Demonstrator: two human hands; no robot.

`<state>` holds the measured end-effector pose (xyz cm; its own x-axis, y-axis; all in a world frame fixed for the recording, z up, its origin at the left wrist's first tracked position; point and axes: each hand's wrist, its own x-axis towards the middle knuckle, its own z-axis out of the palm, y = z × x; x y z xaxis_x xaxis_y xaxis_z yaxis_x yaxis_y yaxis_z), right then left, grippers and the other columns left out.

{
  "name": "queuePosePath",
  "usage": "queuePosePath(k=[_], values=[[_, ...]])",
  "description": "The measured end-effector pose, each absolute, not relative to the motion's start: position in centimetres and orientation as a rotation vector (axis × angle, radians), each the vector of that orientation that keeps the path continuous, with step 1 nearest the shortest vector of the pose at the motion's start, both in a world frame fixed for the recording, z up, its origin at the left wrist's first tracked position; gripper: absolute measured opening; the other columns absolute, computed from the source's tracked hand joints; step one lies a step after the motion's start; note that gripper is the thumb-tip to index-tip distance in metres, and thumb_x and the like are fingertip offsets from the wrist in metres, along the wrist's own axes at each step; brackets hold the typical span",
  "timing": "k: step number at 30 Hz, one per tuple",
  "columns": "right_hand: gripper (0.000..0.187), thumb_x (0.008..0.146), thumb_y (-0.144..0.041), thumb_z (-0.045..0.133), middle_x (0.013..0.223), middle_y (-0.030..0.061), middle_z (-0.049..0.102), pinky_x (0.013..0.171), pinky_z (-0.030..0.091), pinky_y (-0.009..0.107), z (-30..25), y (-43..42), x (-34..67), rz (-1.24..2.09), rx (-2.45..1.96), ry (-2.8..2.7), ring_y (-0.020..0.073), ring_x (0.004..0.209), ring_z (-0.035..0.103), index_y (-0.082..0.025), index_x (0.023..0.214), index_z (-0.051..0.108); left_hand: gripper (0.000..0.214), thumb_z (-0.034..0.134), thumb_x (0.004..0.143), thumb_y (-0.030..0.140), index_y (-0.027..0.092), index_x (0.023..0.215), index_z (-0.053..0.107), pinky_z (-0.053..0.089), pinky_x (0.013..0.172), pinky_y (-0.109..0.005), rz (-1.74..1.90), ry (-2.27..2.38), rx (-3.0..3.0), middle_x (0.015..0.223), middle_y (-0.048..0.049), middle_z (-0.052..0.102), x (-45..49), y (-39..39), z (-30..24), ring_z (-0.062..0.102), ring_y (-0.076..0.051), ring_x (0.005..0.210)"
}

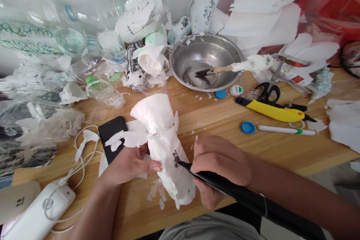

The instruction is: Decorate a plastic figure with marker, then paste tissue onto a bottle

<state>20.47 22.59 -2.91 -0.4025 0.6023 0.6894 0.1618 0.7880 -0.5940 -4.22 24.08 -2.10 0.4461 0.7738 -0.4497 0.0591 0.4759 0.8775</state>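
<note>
My left hand (pixel 131 163) grips a white paper-covered, bottle-shaped form (pixel 171 150) from its left side, with the thumb on the front and the other fingers partly hidden behind. Torn paper flaps stick out to the left of its narrowed neck. A small green spot shows near its lower end. My right hand (pixel 219 168) is closed around a long black pen-like tool (pixel 222 183) that widens toward the lower right. Its narrow tip touches the paper at a small patch of dark marks (pixel 176 157). I cannot make out the tool's exact kind.
A steel basin (pixel 176 77) holds a resting brush (pixel 222 69). Scissors (pixel 271 86), a yellow utility knife (pixel 272 109), a white pen (pixel 287 130) and bottle caps lie right. A black phone (pixel 111 127), cables and a power strip (pixel 42 210) are left. Plastic bottles (pixel 105 92) crowd behind.
</note>
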Motion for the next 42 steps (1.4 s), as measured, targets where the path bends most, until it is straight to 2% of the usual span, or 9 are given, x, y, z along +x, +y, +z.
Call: queuePosePath(k=[3, 7, 12, 16, 19, 23, 29, 35, 42], values=[[0.013, 0.085, -0.016, 0.06, 0.076, 0.0018, 0.063, 0.059, 0.053, 0.025, -2.9, 22.6, 20.5, 0.559, -0.536, -1.942, 0.0118, 0.065, 0.058, -0.014, 0.098, 0.059, 0.036, 0.092, 0.058, 0.043, 0.019, 0.077, 0.074, 0.058, 0.091, -0.044, 0.54, 1.044, 0.991, 0.091, -0.0076, 0.078, -4.4, 24.0, -2.3, 0.072, -0.032, 0.096], [0.012, 0.086, -0.018, 0.062, 0.076, 0.0017, 0.063, 0.057, 0.052, 0.025, -3.2, 22.6, 20.3, 0.539, -0.585, -1.914, 0.0121, 0.064, 0.06, -0.016, 0.098, 0.06, 0.041, 0.091, 0.06, 0.04, 0.02, 0.094, 0.078, 0.058, 0.089, -0.041, 0.529, 1.035, 0.991, 0.094, -0.0062, 0.079, -4.6, 24.0, -2.4, 0.073, -0.03, 0.094], [0.011, 0.086, -0.019, 0.055, 0.072, 0.0009, 0.059, 0.055, 0.049, 0.026, -3.5, 22.4, 20.1, 0.561, -0.544, -1.889, 0.0118, 0.061, 0.056, -0.015, 0.094, 0.06, 0.036, 0.091, 0.06, 0.043, 0.019, 0.084, 0.078, 0.058, 0.09, -0.042, 0.516, 1.047, 1.001, 0.088, -0.0072, 0.079, -4.4, 24.1, -2.2, 0.073, -0.032, 0.096], [0.016, 0.087, -0.019, 0.061, 0.079, 0.0032, 0.063, 0.061, 0.053, 0.025, -3.4, 22.5, 20.2, 0.581, -0.516, -1.919, 0.0121, 0.066, 0.058, -0.014, 0.102, 0.061, 0.047, 0.091, 0.057, 0.048, 0.019, 0.091, 0.078, 0.054, 0.098, -0.047, 0.529, 1.07, 1.026, 0.093, -0.0094, 0.079, -4.3, 24.0, -2.2, 0.069, -0.035, 0.107], [0.017, 0.086, -0.015, 0.063, 0.082, 0.005, 0.064, 0.062, 0.052, 0.024, -3.2, 22.5, 20.2, 0.624, -0.52, -1.942, 0.0123, 0.07, 0.06, -0.011, 0.102, 0.062, 0.04, 0.091, 0.06, 0.046, 0.019, 0.085, 0.076, 0.055, 0.096, -0.046, 0.536, 1.056, 1.02, 0.084, -0.0074, 0.078, -4.2, 24.0, -2.1, 0.071, -0.032, 0.1], [0.018, 0.077, -0.012, 0.061, 0.075, 0.0017, 0.06, 0.057, 0.049, 0.024, -3.0, 22.6, 19.9, 0.578, -0.643, -1.861, 0.0116, 0.064, 0.055, -0.013, 0.095, 0.061, 0.034, 0.09, 0.061, 0.045, 0.019, 0.073, 0.073, 0.058, 0.088, -0.043, 0.532, 1.036, 1.005, 0.071, -0.0043, 0.074, -4.0, 24.1, -1.9, 0.072, -0.027, 0.081], [0.015, 0.075, -0.017, 0.057, 0.068, -0.0025, 0.059, 0.055, 0.047, 0.023, -3.0, 22.7, 19.5, 0.597, -0.757, -1.737, 0.01, 0.056, 0.05, -0.02, 0.09, 0.058, 0.034, 0.091, 0.06, 0.046, 0.02, 0.073, 0.073, 0.055, 0.094, -0.043, 0.551, 1.04, 1.034, 0.069, -0.0044, 0.073, -4.1, 24.3, -1.9, 0.072, -0.029, 0.088], [0.01, 0.075, -0.021, 0.061, 0.064, -0.0058, 0.055, 0.05, 0.037, 0.019, -2.5, 22.8, 19.7, 0.877, -0.873, -1.633, 0.0063, 0.051, 0.046, -0.02, 0.084, 0.057, 0.05, 0.09, 0.059, 0.053, 0.019, 0.093, 0.077, 0.056, 0.09, -0.043, 0.515, 1.018, 1.041, 0.08, -0.0073, 0.077, -4.1, 24.3, -1.8, 0.071, -0.031, 0.09], [0.011, 0.08, -0.02, 0.066, 0.067, -0.0059, 0.058, 0.044, 0.035, 0.014, -2.1, 23.5, 20.7, 1.396, -0.783, -1.54, 0.0044, 0.049, 0.045, -0.019, 0.087, 0.059, 0.044, 0.094, 0.049, 0.055, 0.02, 0.058, 0.068, 0.059, 0.078, -0.04, 0.45, 1.05, 1.017, 0.053, -0.0017, 0.064, -4.2, 24.5, -0.8, 0.068, -0.025, 0.068]])
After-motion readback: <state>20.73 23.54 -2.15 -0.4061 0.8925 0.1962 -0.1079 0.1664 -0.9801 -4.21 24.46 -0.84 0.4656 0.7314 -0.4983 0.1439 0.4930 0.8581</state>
